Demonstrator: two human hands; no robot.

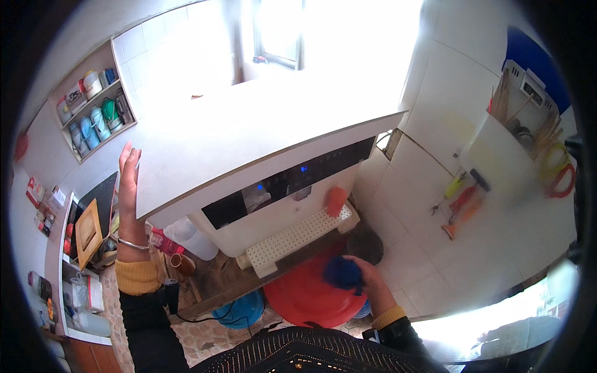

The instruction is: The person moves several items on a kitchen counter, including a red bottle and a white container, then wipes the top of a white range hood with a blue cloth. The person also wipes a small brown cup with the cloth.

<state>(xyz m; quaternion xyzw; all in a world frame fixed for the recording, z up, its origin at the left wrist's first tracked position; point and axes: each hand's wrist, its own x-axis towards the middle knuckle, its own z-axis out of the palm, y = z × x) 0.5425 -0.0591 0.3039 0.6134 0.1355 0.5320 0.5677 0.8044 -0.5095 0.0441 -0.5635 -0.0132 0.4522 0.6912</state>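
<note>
My left hand (128, 170) is raised beside the left edge of a white appliance top (242, 140). Its fingers point up and it seems to rest against that side; contact is hard to tell. In my right hand (369, 277) is a bunched dark blue cloth (343, 274), over a red plastic basin (308, 298). The appliance front, probably a water dispenser, carries a black control panel (322, 171) with blue lights. Under the panel sits a perforated white drip tray (289, 240), with an orange cup (336, 200) at its right end.
Left of the tray, a translucent plastic jug (193, 238) and a brown cup (183, 264) stand on a wooden bench (224, 284). Below are a blue basin (240, 310) and a black cable (191, 321). Peelers (461, 210) and scissors (561, 181) hang on the right wall. Wall shelves (93, 112) hold thermos flasks.
</note>
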